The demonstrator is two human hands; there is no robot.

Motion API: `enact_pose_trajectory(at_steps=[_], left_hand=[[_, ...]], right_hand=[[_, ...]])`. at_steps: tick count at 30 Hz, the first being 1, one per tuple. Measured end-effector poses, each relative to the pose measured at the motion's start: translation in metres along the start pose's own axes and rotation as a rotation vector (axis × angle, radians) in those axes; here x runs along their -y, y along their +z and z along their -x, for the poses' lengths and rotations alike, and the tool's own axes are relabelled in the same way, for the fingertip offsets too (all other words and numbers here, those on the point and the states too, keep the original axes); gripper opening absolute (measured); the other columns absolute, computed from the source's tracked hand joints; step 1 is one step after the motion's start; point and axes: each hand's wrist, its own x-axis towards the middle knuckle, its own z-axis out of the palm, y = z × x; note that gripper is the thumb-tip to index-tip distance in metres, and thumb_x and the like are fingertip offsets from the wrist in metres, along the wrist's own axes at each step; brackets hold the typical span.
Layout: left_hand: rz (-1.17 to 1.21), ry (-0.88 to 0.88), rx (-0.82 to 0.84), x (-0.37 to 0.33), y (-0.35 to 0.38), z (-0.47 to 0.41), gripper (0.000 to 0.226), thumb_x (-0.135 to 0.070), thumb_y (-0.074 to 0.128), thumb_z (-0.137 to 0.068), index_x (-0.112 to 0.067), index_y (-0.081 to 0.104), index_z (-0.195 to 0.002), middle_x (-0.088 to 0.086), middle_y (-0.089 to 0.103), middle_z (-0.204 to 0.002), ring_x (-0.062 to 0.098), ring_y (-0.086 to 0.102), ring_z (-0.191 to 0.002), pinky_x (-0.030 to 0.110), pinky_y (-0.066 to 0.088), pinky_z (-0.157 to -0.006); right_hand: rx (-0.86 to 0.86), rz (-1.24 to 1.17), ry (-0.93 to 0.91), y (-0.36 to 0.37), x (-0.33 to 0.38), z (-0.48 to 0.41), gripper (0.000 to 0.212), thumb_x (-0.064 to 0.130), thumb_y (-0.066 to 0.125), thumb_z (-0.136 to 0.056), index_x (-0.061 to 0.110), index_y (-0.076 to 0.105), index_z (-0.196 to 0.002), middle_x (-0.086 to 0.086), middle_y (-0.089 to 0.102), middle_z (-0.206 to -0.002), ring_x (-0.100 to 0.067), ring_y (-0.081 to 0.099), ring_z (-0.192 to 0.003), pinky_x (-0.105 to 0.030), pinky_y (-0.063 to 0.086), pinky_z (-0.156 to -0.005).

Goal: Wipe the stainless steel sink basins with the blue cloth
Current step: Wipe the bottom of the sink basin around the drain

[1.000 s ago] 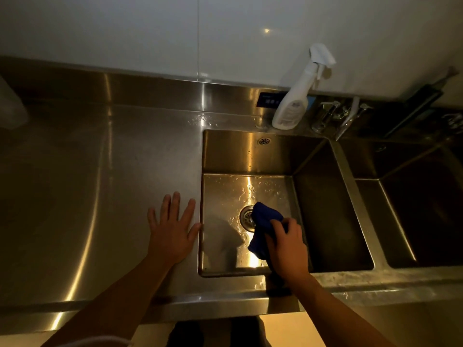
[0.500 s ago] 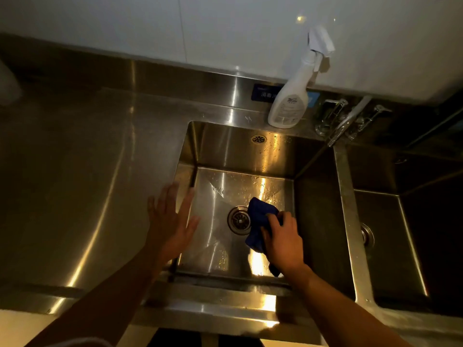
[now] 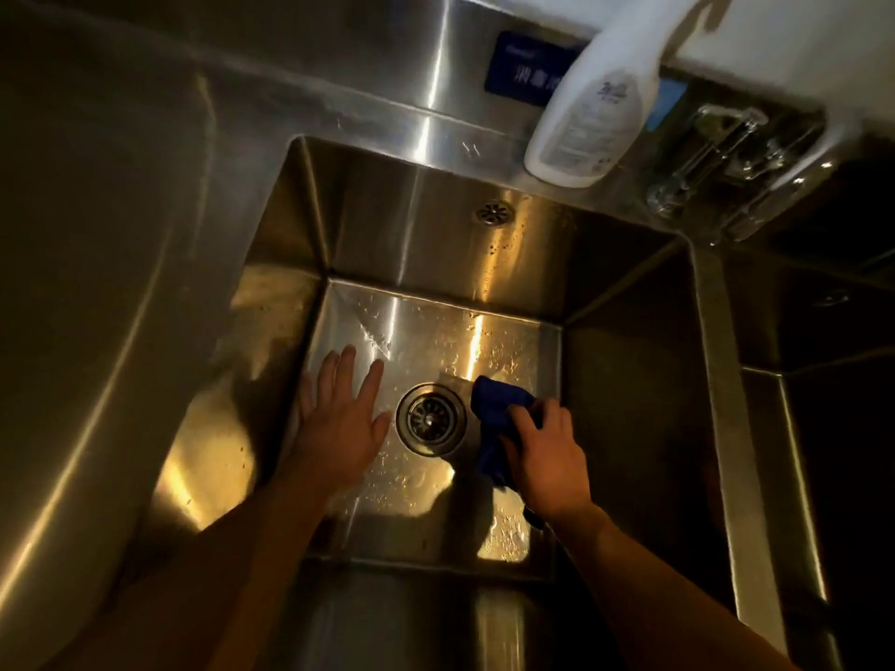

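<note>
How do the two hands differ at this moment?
The left hand has straight, spread fingers and holds nothing; the right hand curls its fingers round the blue cloth. The left hand lies left of the drain, the right hand right of it. Both reach down into the same basin.

blue sign [image 3: 525, 65] on backsplash [image 3: 378, 60] reads, blurrily, "消毒".
</note>
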Motion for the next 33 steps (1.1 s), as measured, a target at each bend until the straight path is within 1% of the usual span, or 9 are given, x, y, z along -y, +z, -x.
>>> enact_pose_trajectory(at_steps=[5, 8, 10, 11, 15, 23, 27, 29, 33], left_hand=[[-0.042, -0.040, 0.011, 0.007, 0.058, -0.037, 0.069, -0.052, 0.039, -0.089, -0.028, 0.014, -0.148, 0.013, 0.006, -0.159, 0.033, 0.005, -0.145, 0.060, 0.008, -0.112], [-0.085, -0.078, 0.025, 0.013, 0.086, -0.048, 0.068, -0.055, 0.033, -0.087, -0.027, 0.017, -0.148, 0.017, 0.013, -0.157, 0.036, 0.011, -0.144, 0.063, 0.014, -0.110], [-0.082, -0.112, 0.033, 0.016, 0.099, -0.052, 0.073, -0.058, 0.036, -0.087, -0.029, 0.011, -0.149, 0.016, 0.008, -0.158, 0.036, 0.005, -0.144, 0.063, 0.011, -0.110], [-0.076, -0.113, 0.035, 0.017, 0.103, -0.053, 0.074, -0.059, 0.036, -0.087, -0.030, 0.008, -0.149, 0.016, 0.004, -0.158, 0.036, 0.001, -0.145, 0.063, 0.009, -0.111], [-0.062, -0.100, 0.038, 0.020, 0.110, -0.057, 0.074, -0.065, 0.021, -0.084, -0.033, 0.006, -0.149, 0.015, -0.004, -0.158, 0.036, -0.006, -0.145, 0.062, 0.003, -0.111], [-0.117, -0.083, 0.031, 0.035, 0.118, -0.065, 0.072, -0.064, 0.017, -0.084, -0.032, 0.013, -0.149, 0.015, 0.005, -0.158, 0.037, 0.004, -0.145, 0.064, 0.009, -0.109], [-0.095, -0.065, 0.026, 0.040, 0.125, -0.066, 0.072, -0.068, 0.003, -0.084, -0.035, 0.000, -0.149, 0.011, -0.007, -0.159, 0.033, -0.006, -0.146, 0.063, 0.007, -0.111], [-0.085, -0.059, 0.017, 0.041, 0.128, -0.067, 0.074, -0.069, -0.004, -0.083, -0.035, -0.002, -0.149, 0.009, -0.009, -0.159, 0.032, -0.008, -0.146, 0.062, 0.005, -0.111], [-0.090, -0.053, 0.007, 0.041, 0.131, -0.067, 0.075, -0.069, -0.004, -0.083, -0.034, 0.002, -0.149, 0.008, -0.005, -0.160, 0.033, -0.006, -0.146, 0.062, 0.005, -0.111]], right_hand=[[0.035, 0.080, 0.006, 0.047, -0.026, -0.039, 0.041, 0.037, 0.046, -0.096, 0.023, 0.042, -0.134, -0.013, 0.035, -0.138, -0.033, 0.036, -0.125, -0.044, 0.045, -0.091], [0.168, 0.241, 0.028, 0.075, -0.031, -0.050, 0.059, 0.043, 0.037, -0.097, 0.025, 0.018, -0.149, -0.015, 0.011, -0.156, -0.036, 0.011, -0.143, -0.058, 0.011, -0.112], [0.246, 0.294, 0.025, 0.097, -0.034, -0.054, 0.074, 0.051, 0.033, -0.096, 0.019, -0.003, -0.152, -0.016, -0.008, -0.159, -0.035, -0.006, -0.146, -0.058, -0.006, -0.112], [0.257, 0.287, 0.029, 0.105, -0.034, -0.055, 0.078, 0.055, 0.032, -0.094, 0.016, -0.005, -0.151, -0.019, -0.008, -0.158, -0.037, -0.005, -0.146, -0.058, -0.004, -0.113], [0.220, 0.243, 0.073, 0.128, -0.041, -0.057, 0.085, 0.067, 0.033, -0.081, 0.012, 0.027, -0.147, -0.023, 0.030, -0.151, -0.039, 0.024, -0.139, -0.061, 0.028, -0.104], [0.168, 0.240, 0.006, 0.138, -0.047, -0.033, 0.082, 0.072, 0.019, -0.086, 0.018, 0.032, -0.147, -0.023, 0.030, -0.150, -0.037, 0.023, -0.138, -0.055, 0.035, -0.099], [0.193, 0.191, 0.051, 0.128, -0.040, -0.017, 0.070, 0.065, 0.008, -0.092, 0.026, 0.046, -0.136, -0.020, 0.049, -0.139, -0.037, 0.053, -0.122, -0.049, 0.051, -0.084], [0.163, 0.189, 0.064, 0.125, -0.037, -0.023, 0.065, 0.062, 0.007, -0.093, 0.028, 0.047, -0.130, -0.020, 0.051, -0.134, -0.039, 0.055, -0.116, -0.053, 0.046, -0.089], [0.137, 0.250, -0.016, 0.135, -0.043, -0.042, 0.071, 0.068, 0.010, -0.091, 0.030, 0.028, -0.148, -0.019, 0.028, -0.153, -0.037, 0.022, -0.139, -0.057, 0.014, -0.106]])
